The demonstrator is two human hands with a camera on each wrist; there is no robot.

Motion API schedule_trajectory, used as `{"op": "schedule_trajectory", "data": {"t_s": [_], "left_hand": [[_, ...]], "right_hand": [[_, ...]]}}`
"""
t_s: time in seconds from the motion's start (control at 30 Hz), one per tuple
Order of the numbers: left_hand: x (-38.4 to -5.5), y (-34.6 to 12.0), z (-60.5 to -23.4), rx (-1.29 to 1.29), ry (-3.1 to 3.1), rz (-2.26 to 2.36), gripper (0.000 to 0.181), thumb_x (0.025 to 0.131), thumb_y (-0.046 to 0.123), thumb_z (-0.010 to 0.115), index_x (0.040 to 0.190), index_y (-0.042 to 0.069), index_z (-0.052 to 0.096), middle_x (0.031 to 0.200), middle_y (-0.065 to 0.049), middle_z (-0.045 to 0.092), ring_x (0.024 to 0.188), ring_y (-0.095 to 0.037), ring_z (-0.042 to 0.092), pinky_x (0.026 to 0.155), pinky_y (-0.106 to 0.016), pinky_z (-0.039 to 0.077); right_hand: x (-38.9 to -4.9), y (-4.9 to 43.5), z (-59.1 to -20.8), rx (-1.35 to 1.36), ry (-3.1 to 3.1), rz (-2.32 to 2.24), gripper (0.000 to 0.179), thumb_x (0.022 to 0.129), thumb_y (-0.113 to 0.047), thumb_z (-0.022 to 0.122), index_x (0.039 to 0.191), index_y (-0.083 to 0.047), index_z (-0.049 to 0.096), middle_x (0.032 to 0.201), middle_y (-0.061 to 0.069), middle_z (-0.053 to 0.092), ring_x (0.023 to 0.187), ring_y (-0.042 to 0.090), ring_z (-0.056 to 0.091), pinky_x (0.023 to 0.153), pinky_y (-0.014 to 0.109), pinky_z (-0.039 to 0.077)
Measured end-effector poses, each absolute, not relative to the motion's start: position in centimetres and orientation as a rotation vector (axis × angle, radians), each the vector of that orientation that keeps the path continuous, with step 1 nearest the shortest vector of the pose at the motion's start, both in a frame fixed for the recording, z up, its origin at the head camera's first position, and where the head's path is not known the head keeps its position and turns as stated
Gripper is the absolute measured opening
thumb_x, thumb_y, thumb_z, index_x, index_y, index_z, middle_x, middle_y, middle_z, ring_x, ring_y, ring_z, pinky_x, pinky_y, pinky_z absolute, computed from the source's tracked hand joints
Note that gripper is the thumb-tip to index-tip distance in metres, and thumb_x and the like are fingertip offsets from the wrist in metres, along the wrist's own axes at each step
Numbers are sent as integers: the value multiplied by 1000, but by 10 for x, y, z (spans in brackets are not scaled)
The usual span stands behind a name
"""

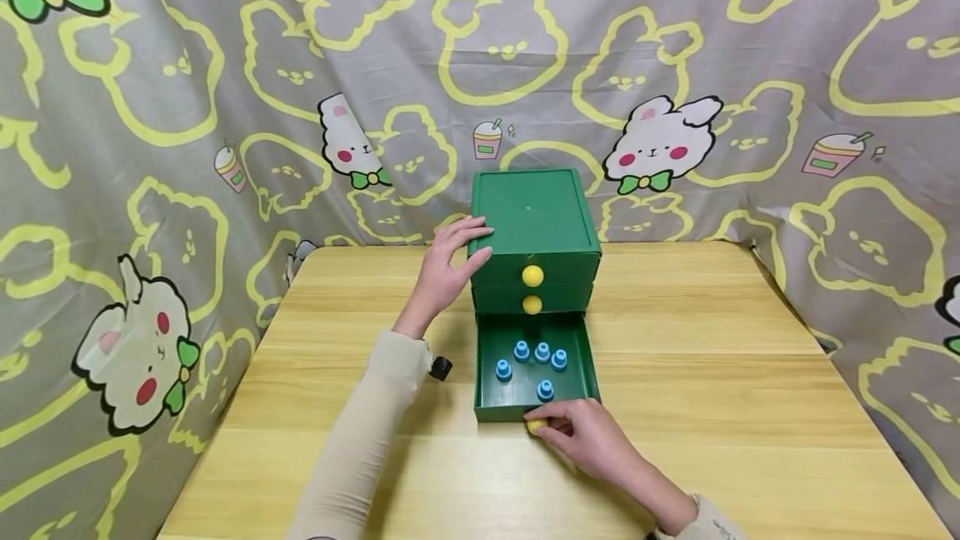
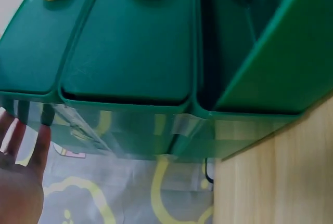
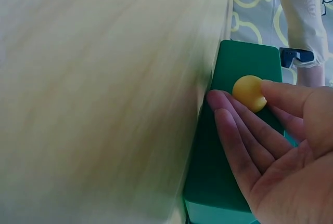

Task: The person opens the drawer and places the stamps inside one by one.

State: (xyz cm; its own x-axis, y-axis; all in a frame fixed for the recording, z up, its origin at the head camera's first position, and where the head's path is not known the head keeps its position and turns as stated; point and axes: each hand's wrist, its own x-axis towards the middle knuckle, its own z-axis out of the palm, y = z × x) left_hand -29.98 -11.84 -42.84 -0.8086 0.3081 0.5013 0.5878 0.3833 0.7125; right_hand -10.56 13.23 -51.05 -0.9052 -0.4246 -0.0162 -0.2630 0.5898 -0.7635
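Note:
A green drawer cabinet (image 1: 532,207) has two closed upper drawers with yellow ball knobs (image 1: 532,276). Its bottom drawer (image 1: 491,397) is pulled out toward me. Inside it stand several small blue stepped pieces (image 1: 503,370), each with a narrower top. My left hand (image 1: 448,265) rests against the cabinet's upper left side, fingers extended; the left wrist view shows the fingertips of this hand (image 2: 23,177) at the side wall. At the drawer's front, my right hand (image 1: 588,433) pinches the bottom drawer's yellow knob (image 3: 248,91) between thumb and fingers.
The cabinet stands on a light wooden table (image 1: 697,357), near its back edge. A patterned grey curtain (image 1: 405,48) hangs behind and along both sides. A small black wrist device (image 1: 441,368) sits at the left cuff.

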Motion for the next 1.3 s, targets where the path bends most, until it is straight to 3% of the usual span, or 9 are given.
{"op": "schedule_trajectory", "data": {"t_s": [0.27, 0.4, 0.6, 0.83, 1.13, 1.3], "left_hand": [[-300, -117, -432, -795, -2279, -1535, 35, 100, 20, 68, 135, 19, 70, 154, 2, 54, 150, -18, 38, 116, -51, 42], [-301, -116, -434, -792, -2272, -1568, 38, 99, 15, 68, 137, 15, 69, 155, -1, 54, 150, -21, 37, 116, -51, 42], [-303, -118, -436, -795, -2287, -1542, 36, 101, 29, 67, 137, 26, 69, 153, 10, 54, 150, -10, 36, 115, -47, 43], [-276, -112, -408, -779, -2280, -1592, 36, 101, 15, 65, 136, 5, 67, 153, -11, 54, 151, -25, 36, 114, -56, 41], [-293, -114, -426, -766, -2291, -1574, 37, 101, 15, 66, 137, 9, 68, 154, -7, 53, 151, -22, 36, 114, -54, 42], [-303, -117, -437, -775, -2290, -1561, 36, 100, 21, 68, 137, 19, 69, 154, 3, 54, 150, -16, 37, 112, -49, 44]], "right_hand": [[-106, 133, -510, -592, 2619, -1212, 18, 95, -15, 74, 112, -19, 82, 108, -1, 79, 83, -1, 69, 72, 20, 57], [-107, 133, -510, -590, 2611, -1219, 17, 95, -15, 74, 111, -18, 82, 108, -1, 79, 84, -1, 69, 72, 20, 57], [-106, 135, -510, -569, 2584, -1262, 16, 95, -17, 75, 110, -19, 82, 107, -2, 79, 85, 1, 70, 73, 19, 57], [-107, 138, -506, -530, 2533, -1337, 18, 95, -15, 75, 111, -13, 81, 108, 4, 79, 85, 4, 73, 71, 19, 58], [-113, 139, -503, -488, 2505, -1362, 17, 95, -16, 75, 111, -12, 81, 107, 5, 78, 83, 8, 74, 69, 20, 58], [-119, 140, -502, -463, 2496, -1356, 18, 95, -18, 75, 111, -13, 81, 106, 3, 78, 83, 10, 74, 68, 20, 58]]}}
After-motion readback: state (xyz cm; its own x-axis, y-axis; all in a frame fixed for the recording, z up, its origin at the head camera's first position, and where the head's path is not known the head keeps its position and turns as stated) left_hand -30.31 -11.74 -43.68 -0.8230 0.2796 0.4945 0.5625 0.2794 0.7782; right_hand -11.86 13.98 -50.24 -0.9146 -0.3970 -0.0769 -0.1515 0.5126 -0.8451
